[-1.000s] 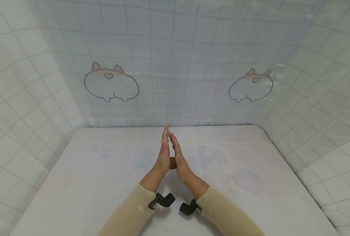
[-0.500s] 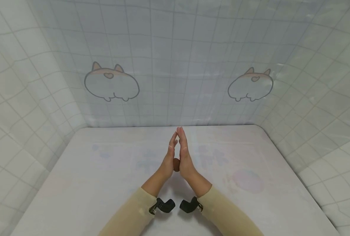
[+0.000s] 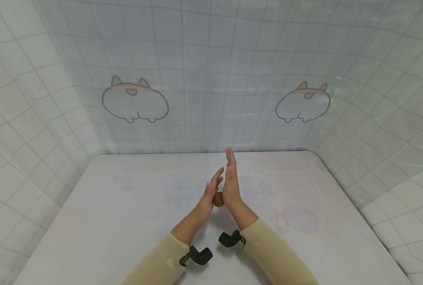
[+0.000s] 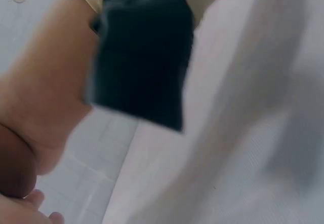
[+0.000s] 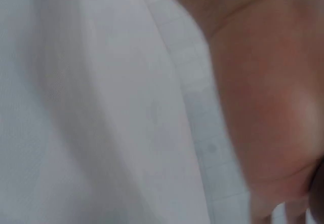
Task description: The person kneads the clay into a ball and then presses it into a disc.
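Note:
A small, smooth brown ball (image 3: 218,199), matte like modelling clay, sits pressed between two palms in the head view. My left hand (image 3: 207,197) lies against its left side, my right hand (image 3: 231,190) against its right. Fingers on both hands are straight and point away from me, and the right fingertips reach farther forward than the left. At the left edge of the left wrist view, the ball (image 4: 15,168) shows dark and round between skin surfaces. Only a sliver of the ball (image 5: 318,199) appears in the right wrist view, beside a palm.
Beneath the hands spreads a white table (image 3: 126,221) with faint pastel prints. A gridded curtain (image 3: 211,87) with two cartoon animals rises behind it, and gridded sheets flank both sides. Black wrist cameras stick out from both sleeves, the left camera (image 3: 201,256) and the right camera (image 3: 229,239).
Over the last second my right hand has slid forward and my left hand back, palms against the ball. Both hands and the ball have shifted slightly right.

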Motion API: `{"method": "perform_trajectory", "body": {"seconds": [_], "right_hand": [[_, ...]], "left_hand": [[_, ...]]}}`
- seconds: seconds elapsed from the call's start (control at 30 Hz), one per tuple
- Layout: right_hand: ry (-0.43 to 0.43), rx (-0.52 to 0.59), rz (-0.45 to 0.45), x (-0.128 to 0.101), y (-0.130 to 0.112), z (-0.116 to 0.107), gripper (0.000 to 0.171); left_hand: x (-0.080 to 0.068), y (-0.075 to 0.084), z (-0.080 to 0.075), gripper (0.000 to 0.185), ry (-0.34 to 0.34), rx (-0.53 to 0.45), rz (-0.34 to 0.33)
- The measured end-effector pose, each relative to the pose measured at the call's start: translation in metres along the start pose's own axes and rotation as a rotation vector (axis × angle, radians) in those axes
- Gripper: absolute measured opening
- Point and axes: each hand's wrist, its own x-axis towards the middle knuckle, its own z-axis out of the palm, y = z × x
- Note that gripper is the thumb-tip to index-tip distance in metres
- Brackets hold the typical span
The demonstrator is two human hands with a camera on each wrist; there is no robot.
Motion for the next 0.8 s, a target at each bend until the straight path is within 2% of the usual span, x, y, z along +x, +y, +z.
{"method": "perform_trajectory", "body": {"seconds": [0.23, 0.33, 0.47, 0.6, 0.7, 0.8], "right_hand": [[-0.165, 0.052, 0.147, 0.000, -0.027, 0.001, 0.098], [-0.248, 0.070, 0.180, -0.002, -0.018, 0.002, 0.097], [-0.314, 0.071, 0.193, -0.009, 0.002, 0.004, 0.094], [-0.342, 0.090, 0.200, -0.016, 0.010, 0.007, 0.092], [-0.359, 0.082, 0.155, -0.019, 0.009, 0.009, 0.093], [-0.364, 0.066, 0.090, -0.022, 0.006, 0.011, 0.092]], "left_hand": [[0.001, 0.008, -0.001, 0.086, 0.064, -0.051, 0.095], [0.003, 0.008, -0.002, 0.086, 0.091, -0.052, 0.150], [0.007, 0.009, -0.003, 0.087, 0.142, -0.031, 0.201], [0.009, 0.008, -0.002, 0.093, 0.225, -0.016, 0.175], [0.013, 0.007, -0.004, 0.097, 0.300, -0.007, 0.159], [0.018, 0.009, -0.007, 0.098, 0.369, 0.014, 0.193]]}}
